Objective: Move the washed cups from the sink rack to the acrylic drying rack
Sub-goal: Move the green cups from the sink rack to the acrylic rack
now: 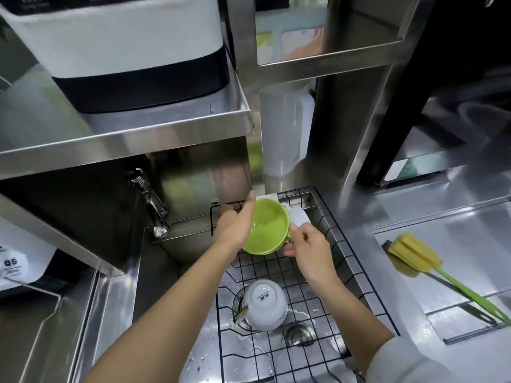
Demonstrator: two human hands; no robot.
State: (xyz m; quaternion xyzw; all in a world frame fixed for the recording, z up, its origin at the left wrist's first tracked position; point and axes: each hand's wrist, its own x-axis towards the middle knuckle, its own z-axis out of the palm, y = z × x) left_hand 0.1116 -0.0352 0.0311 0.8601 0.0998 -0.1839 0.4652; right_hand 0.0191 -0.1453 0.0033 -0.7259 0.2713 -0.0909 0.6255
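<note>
We have the green cup (266,228) in both hands, lifted above the far end of the black wire sink rack (304,297) and tilted so its wet inside faces us. Our left hand (235,228) is closed on the cup's left rim and wall, thumb pointing up; our right hand (307,244) pinches the handle side, fingers wrapped underneath.

Below, nearer to us, a white mug (264,305) lies upside down on the rack over the sink (199,352), its printed base up. So we judge the job barely begun: one cup is in the air, at least one more waits.

Off to our right, a clear tray set on the steel counter (373,205) looks like the acrylic drying rack (470,316). It holds only a yellow sponge brush (414,255) with a green handle, no cups. The carry across and the setting down are both left to do.
</note>
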